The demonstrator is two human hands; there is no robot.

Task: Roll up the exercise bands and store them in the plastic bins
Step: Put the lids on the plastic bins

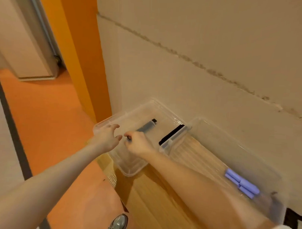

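The right hand [138,144] has its fingers curled in a tight grip round the near end of a dark grey rolled band [145,127], which slants away from the knuckles toward the far wall and ends in a small black tip, lying inside the left clear plastic bin [127,171]. The left hand [107,137] hovers just beside it with fingers spread and slack, its grip wide and holding nothing, fingertips over the bin's near-left rim; whether they touch the rim cannot be told. Both bare forearms reach in from the bottom of the view. A black strip [171,134] lies along that bin's right edge, where it meets a second clear bin [214,132] set just beside it. In the second bin, toward its near right end, lie rolled purple bands [241,183] side by side. Both bins sit on a wooden bench [154,205] against a beige wall [200,56]. To the left is an orange floor [49,121], and a grey shoe [119,223] shows at the bottom edge.
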